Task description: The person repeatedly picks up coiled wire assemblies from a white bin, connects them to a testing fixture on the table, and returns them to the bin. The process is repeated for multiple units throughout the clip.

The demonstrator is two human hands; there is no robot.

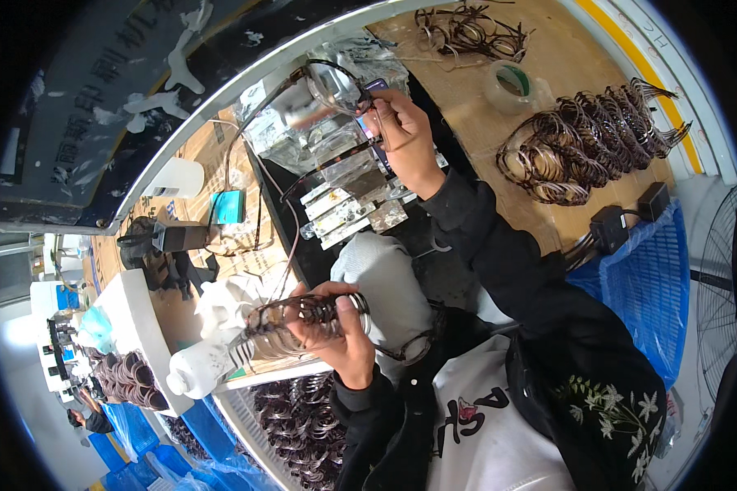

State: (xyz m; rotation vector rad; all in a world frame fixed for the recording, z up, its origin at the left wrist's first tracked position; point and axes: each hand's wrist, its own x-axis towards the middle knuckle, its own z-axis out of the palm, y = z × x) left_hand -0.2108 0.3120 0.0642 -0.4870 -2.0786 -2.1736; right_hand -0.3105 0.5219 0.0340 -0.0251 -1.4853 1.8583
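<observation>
upper middle of the frame, our right hand point(401, 131) pinches a single pair of glasses point(323, 86), raised over the clear lens blocks point(348, 204) on the worktop point(549, 57). lower centre, our left hand point(340, 331) is closed around a stacked bundle of frames point(291, 323). more frames point(590, 139) lie in a row at upper right, near a tape roll point(509, 84).

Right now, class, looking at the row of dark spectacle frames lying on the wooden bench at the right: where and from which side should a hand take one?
Judging by their pose, take an end frame of the row of spectacle frames by its rim, from above: they overlap tightly, so only the upper edges and the ends are free.
</observation>
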